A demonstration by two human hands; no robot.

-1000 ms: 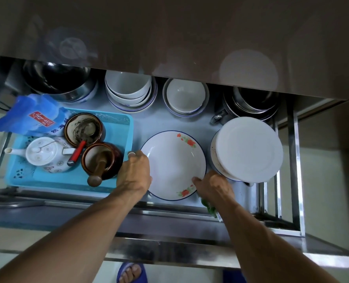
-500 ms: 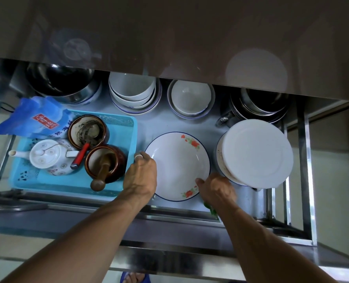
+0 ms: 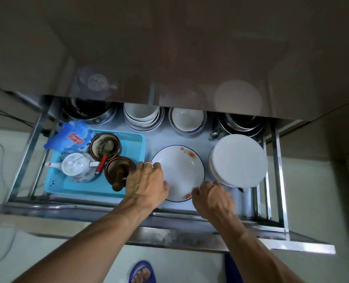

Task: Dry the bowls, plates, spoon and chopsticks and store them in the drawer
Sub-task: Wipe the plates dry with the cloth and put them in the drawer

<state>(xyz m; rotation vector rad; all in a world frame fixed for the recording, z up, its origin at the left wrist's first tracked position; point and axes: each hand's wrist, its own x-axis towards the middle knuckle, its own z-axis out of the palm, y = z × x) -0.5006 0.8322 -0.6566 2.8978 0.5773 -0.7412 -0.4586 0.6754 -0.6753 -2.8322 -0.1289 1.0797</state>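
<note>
- Left hand [image 3: 147, 185] sits on the 9 o'clock edge of the flowered plate [image 3: 178, 172], fingers curled over the rim – looks like a grip on it.
- Right hand [image 3: 212, 198] is at the plate's 4 o'clock edge, fingers curled right at the rim; can't tell for sure if it's holding the plate or just touching it.
- The plate itself lies flat on the floor of the open drawer [image 3: 169, 137], middle front.
- At 3 o'clock from it, just beside – a stack of plain white plates [image 3: 239, 160].
- At 9 o'clock, a blue tray [image 3: 138, 139] with a white teapot [image 3: 77, 166], two brown pots [image 3: 105, 147] and a blue packet [image 3: 71, 136] hanging over its far corner.
- At 12 o'clock, two stacks of white bowls [image 3: 143, 117], half under the counter, with steel pots [image 3: 241, 124] at the back corners.
</note>
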